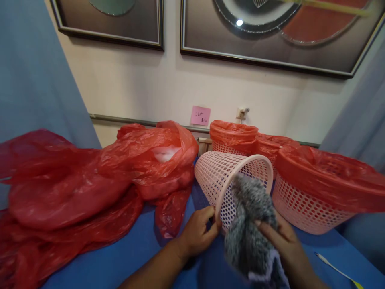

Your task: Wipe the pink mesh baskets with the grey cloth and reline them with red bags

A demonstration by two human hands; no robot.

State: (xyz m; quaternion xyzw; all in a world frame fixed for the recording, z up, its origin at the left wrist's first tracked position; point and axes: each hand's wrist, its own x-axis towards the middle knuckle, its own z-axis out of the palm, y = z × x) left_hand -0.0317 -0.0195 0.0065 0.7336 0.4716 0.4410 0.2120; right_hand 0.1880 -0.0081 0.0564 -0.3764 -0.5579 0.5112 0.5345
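A pink perforated plastic basket [224,170] lies tipped on its side, its round mouth turned toward me and to the right. My left hand [200,229] grips the near edge of its rim, thumb and fingers closed on it. In my right hand [279,237] is a bunched grey fuzzy cloth [252,212] with a pale edging. The upper end of the cloth is at the basket's mouth, overlapping the opening; whether it touches the inner wall I cannot tell.
Large red plastic bags [75,184] spread over the left of the blue table [105,257]. To the right stands a pink basket [306,204] lined with red plastic, with more lined baskets [233,134] behind. A white cable [333,265] lies front right. A pink note [200,116] is on the wall.
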